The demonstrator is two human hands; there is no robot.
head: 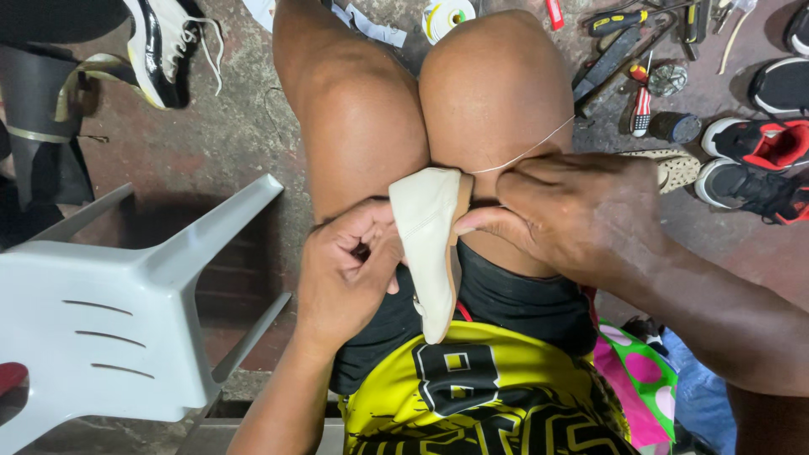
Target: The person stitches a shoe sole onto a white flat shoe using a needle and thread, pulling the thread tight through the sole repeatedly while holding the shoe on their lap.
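Cream leather shoe lying sole-edge up between knees, clamped steady. Left hand curling closed against shoe's left side; right hand pinching its right edge, drawing white thread taut beyond shoe.

bare concrete floor, stained. on it: white plastic chair at left, black-and-white sneaker upper left, tape roll at top, tools upper right, red-and-black shoes at right edge.
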